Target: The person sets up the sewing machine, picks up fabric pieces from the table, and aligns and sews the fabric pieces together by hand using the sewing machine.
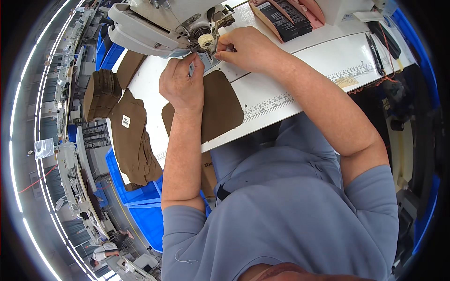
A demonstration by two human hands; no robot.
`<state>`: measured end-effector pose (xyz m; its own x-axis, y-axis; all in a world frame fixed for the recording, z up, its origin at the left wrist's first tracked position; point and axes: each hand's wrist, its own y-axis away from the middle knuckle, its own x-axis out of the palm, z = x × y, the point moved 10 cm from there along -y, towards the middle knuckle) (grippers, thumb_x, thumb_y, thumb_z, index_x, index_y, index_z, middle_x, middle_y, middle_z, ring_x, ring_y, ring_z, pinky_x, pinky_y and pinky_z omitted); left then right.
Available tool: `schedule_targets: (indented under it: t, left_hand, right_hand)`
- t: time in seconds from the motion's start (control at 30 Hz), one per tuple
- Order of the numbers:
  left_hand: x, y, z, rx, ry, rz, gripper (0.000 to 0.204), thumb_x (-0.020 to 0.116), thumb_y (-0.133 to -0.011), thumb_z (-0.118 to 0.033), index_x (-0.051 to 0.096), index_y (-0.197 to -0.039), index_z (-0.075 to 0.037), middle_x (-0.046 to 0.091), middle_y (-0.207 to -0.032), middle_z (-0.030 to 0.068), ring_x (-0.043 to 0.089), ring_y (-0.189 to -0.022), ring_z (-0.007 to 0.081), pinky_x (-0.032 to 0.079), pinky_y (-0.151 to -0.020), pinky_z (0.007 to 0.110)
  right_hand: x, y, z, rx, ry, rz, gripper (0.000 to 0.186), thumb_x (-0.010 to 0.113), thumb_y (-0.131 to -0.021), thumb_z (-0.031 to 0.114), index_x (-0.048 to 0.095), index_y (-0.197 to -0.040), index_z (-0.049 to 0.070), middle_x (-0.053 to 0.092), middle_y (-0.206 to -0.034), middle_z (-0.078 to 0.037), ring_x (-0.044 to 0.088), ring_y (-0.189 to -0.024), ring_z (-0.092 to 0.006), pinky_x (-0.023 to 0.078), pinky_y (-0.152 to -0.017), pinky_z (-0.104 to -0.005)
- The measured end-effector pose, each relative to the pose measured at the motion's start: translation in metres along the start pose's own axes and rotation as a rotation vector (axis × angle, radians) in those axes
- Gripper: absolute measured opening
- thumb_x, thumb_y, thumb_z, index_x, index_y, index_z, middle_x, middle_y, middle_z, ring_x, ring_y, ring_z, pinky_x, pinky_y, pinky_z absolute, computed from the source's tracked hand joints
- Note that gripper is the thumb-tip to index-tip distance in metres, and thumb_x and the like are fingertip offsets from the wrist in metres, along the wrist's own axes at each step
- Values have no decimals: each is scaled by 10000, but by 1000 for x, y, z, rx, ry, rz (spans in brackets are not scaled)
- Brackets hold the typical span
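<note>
A white sewing machine (pixel 145 30) stands at the far side of the white table. My left hand (pixel 180 84) is pinched just below its head, left of the needle area. From the other side my right hand (pixel 248 49) reaches to the presser foot (pixel 211 55), thumb and fingertips drawn together. Whatever either fingertip pinch holds is too small to make out. Beneath my left wrist and forearm lies a flat brown fabric piece (pixel 222 105) with rounded corners, partly covered by the arm.
On the left sit a thick stack of brown fabric pieces (pixel 102 93) and a loose brown pile (pixel 131 140) with a white label. Blue bins (pixel 145 220) stand below. Black thread snips (pixel 374 54) lie at right; a pink-and-black package (pixel 290 21) rests behind my right hand.
</note>
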<state>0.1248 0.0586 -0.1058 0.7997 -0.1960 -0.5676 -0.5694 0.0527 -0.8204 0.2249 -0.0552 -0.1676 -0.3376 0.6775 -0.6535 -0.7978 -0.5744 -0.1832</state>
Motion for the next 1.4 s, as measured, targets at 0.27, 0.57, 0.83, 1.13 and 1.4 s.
schedule_targets:
  t: [0.27, 0.57, 0.83, 1.13, 1.4]
  left_hand:
    - [4, 1, 0, -44, 25, 52, 115, 792, -744, -96, 761, -854, -98, 555, -694, 39, 572, -587, 235, 461, -545, 348]
    - [6, 0, 8, -113, 72, 30, 107, 798, -775, -117, 784, -875, -84, 450, -610, 10, 455, -543, 135, 389, -511, 306]
    - [9, -2, 4, -84, 51, 47, 100, 780, -766, -86, 756, -859, -59, 642, -738, 50, 583, -575, 198, 470, -547, 313]
    - [9, -3, 4, -62, 69, 31, 110, 770, -762, -87, 756, -869, -65, 692, -806, 62, 643, -630, 220, 503, -578, 324]
    - [11, 0, 10, -32, 66, -1, 124, 789, -765, -130, 790, -887, -107, 487, -610, 11, 467, -532, 145, 395, -509, 309]
  right_hand:
    - [-4, 2, 3, -104, -42, -107, 210, 708, -850, 238, 727, -905, 36, 695, -784, -136, 650, -716, -270, 500, -683, -379]
    - [-4, 2, 3, -102, -40, -102, 215, 705, -853, 243, 728, -917, 39, 700, -805, -137, 660, -737, -279, 505, -696, -381]
    - [-5, 2, 3, -121, -61, -124, 211, 699, -857, 241, 726, -920, 41, 704, -817, -138, 664, -745, -279, 508, -701, -379]
    - [-12, 3, 13, -65, 82, -263, 216, 660, -865, 288, 748, -1024, 172, 728, -927, -78, 691, -918, -277, 551, -802, -411]
    - [2, -15, 3, -64, -21, -233, 248, 677, -832, 350, 774, -1017, 217, 731, -874, -65, 698, -861, -245, 556, -773, -387]
